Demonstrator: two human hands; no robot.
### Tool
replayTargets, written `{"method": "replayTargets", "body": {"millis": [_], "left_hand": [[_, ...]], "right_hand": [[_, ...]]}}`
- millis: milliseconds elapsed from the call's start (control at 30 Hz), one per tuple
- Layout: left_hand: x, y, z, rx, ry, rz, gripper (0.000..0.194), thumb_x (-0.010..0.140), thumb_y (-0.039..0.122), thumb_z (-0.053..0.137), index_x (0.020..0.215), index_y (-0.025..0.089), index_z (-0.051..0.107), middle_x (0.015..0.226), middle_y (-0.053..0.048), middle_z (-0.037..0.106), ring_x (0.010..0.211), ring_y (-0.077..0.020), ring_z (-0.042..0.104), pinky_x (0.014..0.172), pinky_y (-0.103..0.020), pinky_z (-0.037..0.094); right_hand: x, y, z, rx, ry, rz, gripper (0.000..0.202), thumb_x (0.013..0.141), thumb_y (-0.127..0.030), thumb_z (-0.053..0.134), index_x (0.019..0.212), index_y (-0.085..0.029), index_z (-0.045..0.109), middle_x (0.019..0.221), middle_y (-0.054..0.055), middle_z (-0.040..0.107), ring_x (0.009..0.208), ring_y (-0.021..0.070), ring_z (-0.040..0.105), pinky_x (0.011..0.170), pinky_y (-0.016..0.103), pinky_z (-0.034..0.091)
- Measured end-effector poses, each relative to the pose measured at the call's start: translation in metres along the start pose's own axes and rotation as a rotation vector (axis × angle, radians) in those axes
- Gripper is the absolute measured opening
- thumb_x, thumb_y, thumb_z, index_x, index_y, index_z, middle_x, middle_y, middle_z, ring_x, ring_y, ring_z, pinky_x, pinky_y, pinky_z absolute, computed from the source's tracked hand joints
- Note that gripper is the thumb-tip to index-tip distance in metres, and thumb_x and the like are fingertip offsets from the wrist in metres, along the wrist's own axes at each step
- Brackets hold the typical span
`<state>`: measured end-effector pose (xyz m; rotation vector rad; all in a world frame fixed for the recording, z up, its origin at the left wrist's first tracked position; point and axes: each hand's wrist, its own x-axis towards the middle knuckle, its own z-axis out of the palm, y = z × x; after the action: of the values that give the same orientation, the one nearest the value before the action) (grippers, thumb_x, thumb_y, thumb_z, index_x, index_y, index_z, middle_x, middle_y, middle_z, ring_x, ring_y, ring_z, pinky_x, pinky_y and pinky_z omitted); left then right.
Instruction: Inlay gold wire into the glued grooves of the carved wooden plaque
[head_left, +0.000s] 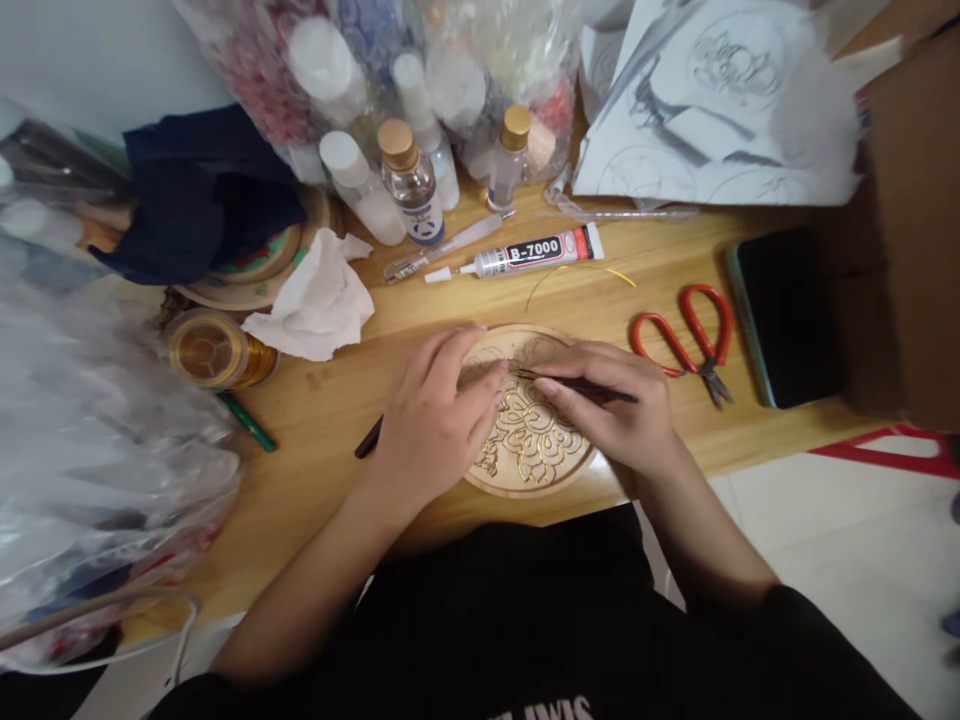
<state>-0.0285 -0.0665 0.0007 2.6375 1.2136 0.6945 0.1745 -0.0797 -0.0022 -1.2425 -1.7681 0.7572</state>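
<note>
One glue tube (pixel 534 252) and two gold-capped bottles (pixel 414 195) sit beyond the wooden disc (pixel 517 481); your left hand (pixel 436 420), loosely curved, grip unclear, covers its left edge; your right hand (pixel 636 375) pinches one slim dark tool (pixel 602 388)

The left hand (pixel 439 420) rested on a round wooden board (pixel 521 490), and the right hand (pixel 626 395) pinched a thin dark tool (pixel 600 387). The tool's tip was close to the left hand. Shiny gold lines (pixel 546 432) made a flower on the board. Behind the board lay a glue tube (pixel 534 252) and a thin yellow wire (pixel 621 276). Pliers (pixel 709 370) with red handles lay beside a phone (pixel 787 318). Over on the left were a crumpled tissue (pixel 319 300) and a gold spool (pixel 259 360).
</note>
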Motion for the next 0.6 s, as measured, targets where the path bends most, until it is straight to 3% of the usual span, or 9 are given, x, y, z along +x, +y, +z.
{"method": "replayTargets", "body": {"millis": [400,600], "left_hand": [[-0.0006,0.0008,0.0014,0.047,-0.007,0.019,0.020,0.092,0.020,0.057,0.108,0.013,0.067,0.127,-0.016,0.057,0.117,-0.0296,0.054,0.097,-0.048,0.051],[-0.0008,0.0016,-0.0023,-0.030,-0.063,-0.050,0.024,0.093,0.022,0.054,0.114,0.013,0.062,0.131,-0.017,0.054,0.120,-0.0300,0.054,0.099,-0.048,0.050]], "right_hand": [[-0.0002,0.0001,-0.0002,-0.008,0.000,0.001,0.007,0.084,-0.021,0.069,0.090,-0.018,0.073,0.082,0.004,0.074,0.072,0.0144,0.068,0.066,0.029,0.056],[-0.0034,-0.0005,-0.0014,0.023,0.134,0.073,0.012,0.083,-0.018,0.070,0.093,-0.024,0.073,0.091,0.001,0.076,0.083,0.0163,0.072,0.073,0.031,0.058]]}}
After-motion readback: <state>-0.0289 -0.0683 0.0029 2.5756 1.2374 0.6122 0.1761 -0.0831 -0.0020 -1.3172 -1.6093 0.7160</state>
